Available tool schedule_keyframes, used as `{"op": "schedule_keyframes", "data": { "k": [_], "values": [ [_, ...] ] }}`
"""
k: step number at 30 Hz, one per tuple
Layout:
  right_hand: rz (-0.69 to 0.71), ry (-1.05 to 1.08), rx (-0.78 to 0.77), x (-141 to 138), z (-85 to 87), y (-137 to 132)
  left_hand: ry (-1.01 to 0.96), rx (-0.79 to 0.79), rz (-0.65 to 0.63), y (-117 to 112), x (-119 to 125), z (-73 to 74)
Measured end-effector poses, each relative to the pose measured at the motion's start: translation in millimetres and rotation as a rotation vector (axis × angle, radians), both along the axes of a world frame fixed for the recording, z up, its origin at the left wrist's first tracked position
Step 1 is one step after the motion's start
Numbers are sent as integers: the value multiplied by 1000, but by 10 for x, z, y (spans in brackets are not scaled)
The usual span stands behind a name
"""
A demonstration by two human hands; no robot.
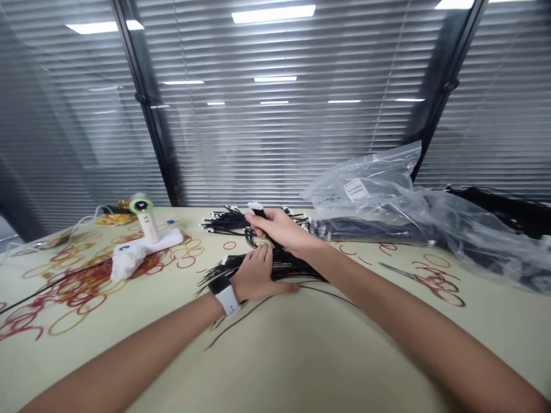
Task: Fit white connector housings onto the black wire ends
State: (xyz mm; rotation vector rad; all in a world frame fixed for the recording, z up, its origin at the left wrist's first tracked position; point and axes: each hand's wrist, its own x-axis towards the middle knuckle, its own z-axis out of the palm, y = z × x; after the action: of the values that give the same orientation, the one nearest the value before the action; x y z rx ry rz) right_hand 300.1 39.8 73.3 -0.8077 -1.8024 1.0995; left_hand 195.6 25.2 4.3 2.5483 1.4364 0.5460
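Right hand [275, 226]: fingers clenched on thin black cables [259, 213] just below their white ends; light, floppy, slippery in a bunch, best taken at those stiffer ends. Left hand [253, 275]: fingers spread flat, not grasping, on more cables [286, 269] on the tabletop [301, 355]. Past the right fingers, a clear plastic bag [365, 189] holding bundled black cables [370, 231].

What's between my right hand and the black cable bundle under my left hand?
Nothing visible: the right hand, gripping a white-tipped black cable, is just above the black cable bundle, which the left hand presses flat.
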Motion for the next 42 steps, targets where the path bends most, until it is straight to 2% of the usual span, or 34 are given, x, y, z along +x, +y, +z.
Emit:
{"op": "schedule_keyframes", "data": {
  "k": [4,8,12,14,16,19,23,26,29,32,38,40,42],
  "values": [
    [-118,206,18,150,139,179,104,7,16,58,-17,-131],
    [-293,477,76,499,431,280,171,13,14,82,-31,-156],
    [-475,734,175,1060,819,117,201,18,2,92,-28,-162],
    [-564,848,157,1355,965,-5,208,19,-2,96,-27,-165],
    [-522,904,120,1588,1040,-89,215,19,-11,99,-26,-168],
    [-526,931,94,1713,1027,-87,223,20,-22,99,-27,-166],
    [-642,906,121,1504,911,81,234,29,-35,62,-38,-113],
    [-448,993,-66,1326,849,180,240,103,-180,11,-51,-38],
    [-265,1245,-131,1297,835,185,281,89,-381,-18,-54,10],
    [-200,1420,-80,1421,854,132,331,-11,-405,-8,-49,7],
    [-130,1558,110,1824,897,70,285,-83,-396,11,-53,-49],
    [-156,1539,138,1869,907,78,191,-80,-390,-3,-53,-63],
    [-246,1457,95,1827,918,87,97,-55,-383,-25,-48,-66]
  ]
}}
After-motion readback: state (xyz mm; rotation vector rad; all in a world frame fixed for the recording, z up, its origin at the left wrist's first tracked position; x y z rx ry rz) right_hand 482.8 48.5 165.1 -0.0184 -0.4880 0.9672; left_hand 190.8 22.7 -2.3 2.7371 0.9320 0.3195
